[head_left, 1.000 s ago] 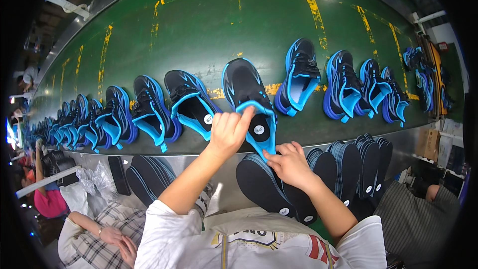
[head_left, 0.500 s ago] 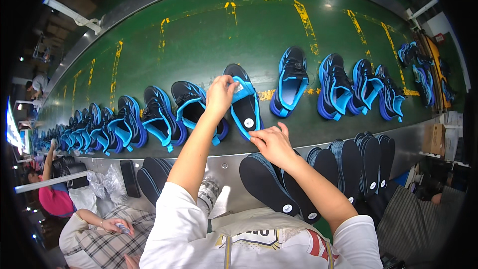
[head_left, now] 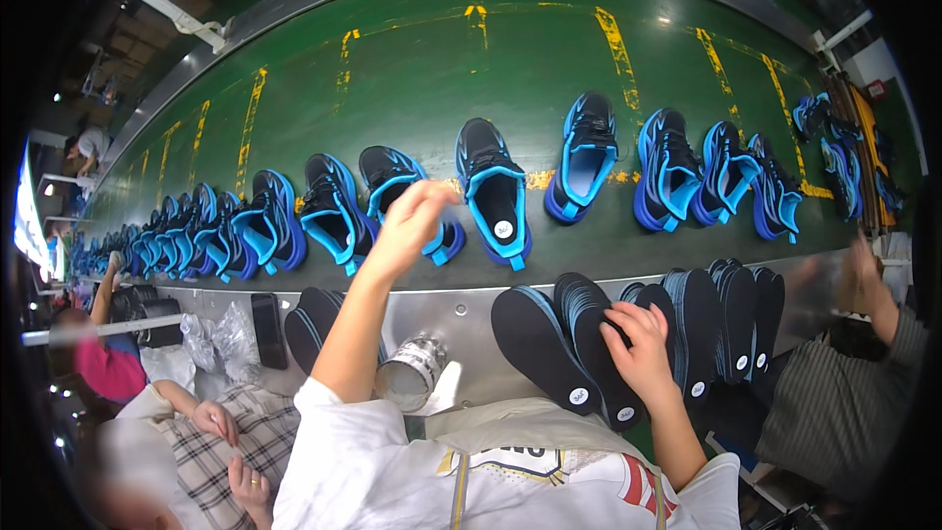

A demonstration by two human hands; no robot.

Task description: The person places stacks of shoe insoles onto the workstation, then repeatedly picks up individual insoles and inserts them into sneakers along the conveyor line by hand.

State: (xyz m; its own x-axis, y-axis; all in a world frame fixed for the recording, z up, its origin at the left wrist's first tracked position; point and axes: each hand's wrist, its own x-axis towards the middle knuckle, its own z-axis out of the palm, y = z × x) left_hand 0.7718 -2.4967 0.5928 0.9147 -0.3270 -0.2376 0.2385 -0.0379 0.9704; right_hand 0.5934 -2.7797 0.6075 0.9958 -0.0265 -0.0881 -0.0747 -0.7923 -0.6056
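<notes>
My left hand is blurred by motion, over a black and blue sneaker that it partly hides. Whether it holds anything cannot be made out. Just right of it, another sneaker stands with its heel toward me and a black insole with a round white sticker inside. My right hand is at the right edge of a stack of black insoles, its bent fingers apart at the top of the stack. Beside that stack lies a further insole pile.
A green belt with yellow marks carries a row of sneakers. More insole stacks line the metal ledge. Left of them are a metal can, a dark phone-like slab and plastic bags. Co-workers sit on both sides.
My hands have let go of the sneaker with the insole, which now lies inside it. My left hand moved left and down, my right hand right and down to the insole stacks.
</notes>
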